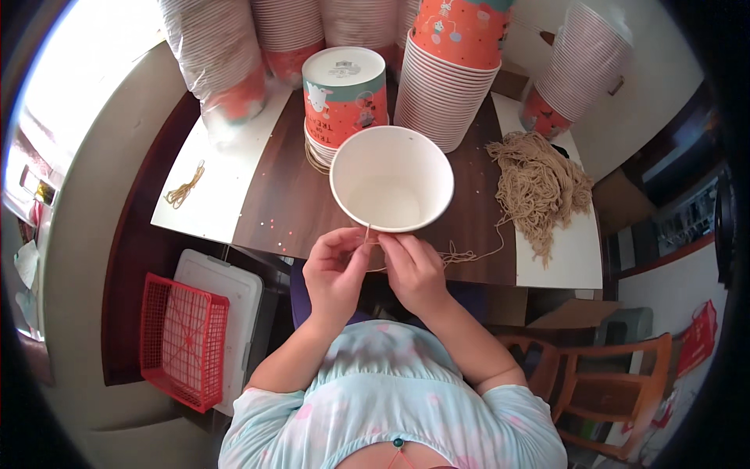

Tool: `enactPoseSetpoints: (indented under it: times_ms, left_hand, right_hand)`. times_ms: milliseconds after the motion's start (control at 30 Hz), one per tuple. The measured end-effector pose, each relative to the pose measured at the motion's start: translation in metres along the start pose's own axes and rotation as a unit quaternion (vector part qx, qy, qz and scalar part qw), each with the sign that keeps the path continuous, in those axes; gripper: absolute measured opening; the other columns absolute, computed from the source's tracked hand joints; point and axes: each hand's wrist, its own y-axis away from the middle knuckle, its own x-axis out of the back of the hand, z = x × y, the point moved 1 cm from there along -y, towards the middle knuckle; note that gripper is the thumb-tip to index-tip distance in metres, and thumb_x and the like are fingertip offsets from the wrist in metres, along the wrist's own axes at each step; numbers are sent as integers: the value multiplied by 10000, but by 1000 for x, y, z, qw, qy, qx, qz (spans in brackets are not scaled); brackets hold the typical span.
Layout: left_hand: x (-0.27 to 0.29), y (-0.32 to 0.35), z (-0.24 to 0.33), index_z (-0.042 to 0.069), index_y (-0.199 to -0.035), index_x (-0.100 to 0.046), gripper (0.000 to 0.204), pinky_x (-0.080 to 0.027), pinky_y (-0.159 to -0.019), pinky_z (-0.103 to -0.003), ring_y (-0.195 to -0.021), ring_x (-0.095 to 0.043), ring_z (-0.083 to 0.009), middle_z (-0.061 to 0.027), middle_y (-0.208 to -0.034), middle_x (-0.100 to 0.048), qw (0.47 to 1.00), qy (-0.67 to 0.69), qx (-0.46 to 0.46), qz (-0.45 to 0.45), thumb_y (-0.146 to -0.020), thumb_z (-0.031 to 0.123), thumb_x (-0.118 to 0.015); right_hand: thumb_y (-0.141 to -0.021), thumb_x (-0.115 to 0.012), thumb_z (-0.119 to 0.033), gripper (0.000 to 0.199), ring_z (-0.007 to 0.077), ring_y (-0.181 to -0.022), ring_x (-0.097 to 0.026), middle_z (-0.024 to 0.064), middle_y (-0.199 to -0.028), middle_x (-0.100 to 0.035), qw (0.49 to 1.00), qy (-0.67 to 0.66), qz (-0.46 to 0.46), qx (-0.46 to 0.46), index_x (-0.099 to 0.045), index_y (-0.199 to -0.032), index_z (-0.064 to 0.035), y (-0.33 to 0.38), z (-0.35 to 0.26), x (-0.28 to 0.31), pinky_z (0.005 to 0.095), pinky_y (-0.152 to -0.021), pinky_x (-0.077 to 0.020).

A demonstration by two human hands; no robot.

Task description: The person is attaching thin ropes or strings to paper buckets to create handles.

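A white-lined paper bucket (391, 178) stands on the table with its mouth tilted toward me. Just below its near rim, my left hand (339, 270) pinches the end of a thin tan cord. Close beside it, fingertips almost meeting, my right hand (412, 270) also pinches the cord. From there the cord (461, 256) runs right across the table to a large tangled heap of the same cord (539, 184). Exactly how the cord lies between the fingertips is too small to tell.
Behind the bucket are an upside-down stack of orange printed buckets (344, 94) and a taller stack (445, 86). Plastic-wrapped stacks (223, 59) line the back. A small cord bundle (185, 186) lies left. A red basket (183, 340) stands low left; a wooden chair (613, 391) is low right.
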Motion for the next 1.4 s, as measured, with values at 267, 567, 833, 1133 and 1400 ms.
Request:
enactPoseSetpoints:
  times_ms: [267, 567, 833, 1133, 1400]
  left_hand:
    - [11, -5, 4, 32, -953, -514, 124, -441, -555, -253, -628, -542, -102, -90, -853, -643, 910, 311, 274, 1, -874, 8, -606]
    - [12, -1, 1, 38, -942, -500, 194, -488, -595, -200, -687, -612, -94, -79, -871, -648, 997, 42, 39, 52, -839, -39, -645]
    - [9, -5, 0, -7, -903, -541, 132, -475, -596, -186, -693, -592, -65, -46, -848, -631, 997, -69, -31, 7, -828, -79, -622]
    - [3, -7, 5, -8, -905, -643, 155, -460, -570, -199, -660, -576, -78, -82, -848, -629, 934, -285, -216, -8, -774, -92, -643]
    - [3, -13, -4, -10, -922, -650, 198, -516, -535, -260, -656, -633, -181, -115, -882, -637, 849, -355, -391, -33, -737, -66, -693]
  right_hand:
    - [-866, -519, -11, 275, 148, -827, -643, 62, -983, -666, 626, -654, -178, -385, -622, -1111, 59, -19, 2, -16, 268, -777, -501]
    - [-946, -537, -188, 232, 154, -998, -587, 58, -1136, -623, 482, -749, -69, -450, -620, -1117, -54, -6, -14, -26, 336, -897, -439]
    - [-939, -548, -202, 228, 154, -1047, -571, 53, -1162, -614, 418, -782, -51, -460, -611, -1113, -69, -11, -15, -17, 349, -921, -423]
    - [-932, -527, -149, 230, 152, -1009, -594, 74, -1121, -648, 483, -725, -32, -489, -629, -1116, -54, -8, -9, -15, 329, -888, -450]
    - [-929, -514, -180, 247, 140, -1018, -588, 71, -1136, -637, 488, -699, -31, -522, -623, -1106, -47, -7, -8, -14, 313, -886, -432]
